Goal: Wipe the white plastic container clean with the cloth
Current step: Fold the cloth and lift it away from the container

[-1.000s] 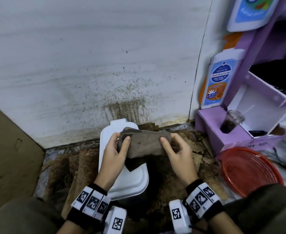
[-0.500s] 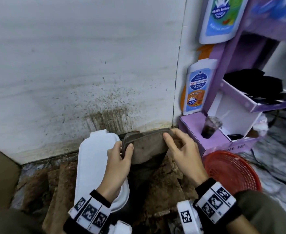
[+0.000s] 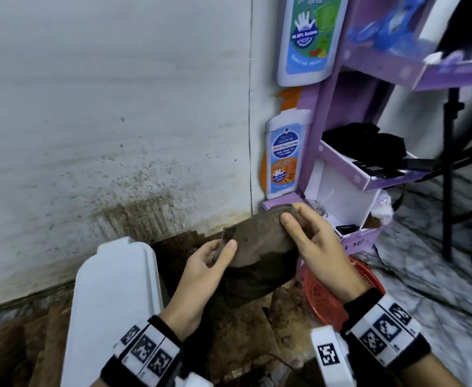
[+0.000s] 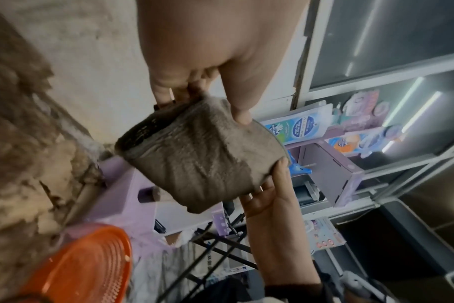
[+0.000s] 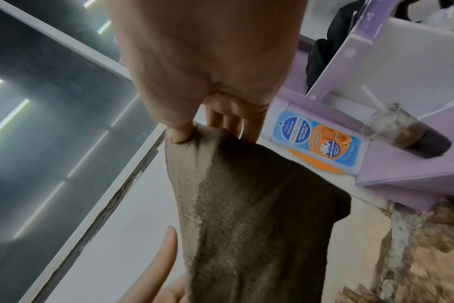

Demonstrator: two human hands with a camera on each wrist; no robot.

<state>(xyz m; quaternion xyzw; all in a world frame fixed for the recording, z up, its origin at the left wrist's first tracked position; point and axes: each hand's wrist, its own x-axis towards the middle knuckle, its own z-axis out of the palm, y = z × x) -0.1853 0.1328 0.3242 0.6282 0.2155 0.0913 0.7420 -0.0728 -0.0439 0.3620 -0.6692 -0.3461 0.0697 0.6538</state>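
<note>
— What do the two grips have hold of?

— The same thing. The left hand [image 3: 201,272] pinches the left end of the cloth [image 3: 260,241], thumb on the near face and fingers behind it. The right hand [image 3: 318,244] pinches the upper right corner the same way; in the right wrist view the thumb tip presses the cloth edge against the fingers [image 5: 231,121].

— So both grips are closed on the cloth?

— Yes, each narrow and holding fabric. The cloth is folded, brownish-grey and dirty, stretched between the hands in the air, with a darker flap hanging below.

— And the white plastic container?

— The white plastic container [image 3: 112,303] lies down and to the left of the hands, its lid closed, on a soiled brown floor covering [image 3: 246,331] beside the wall. The cloth is apart from it, held above and to its right.

— What surrounds them?

— A pale wall [image 3: 112,113] splashed with brown spots low down. To the right, a purple display stand [image 3: 349,174] with printed bottle cut-outs, a plastic cup [image 5: 402,131] of dark drink with a straw on its lowest shelf, and a red mesh basket [image 3: 321,297] on the floor below the right wrist.
</note>
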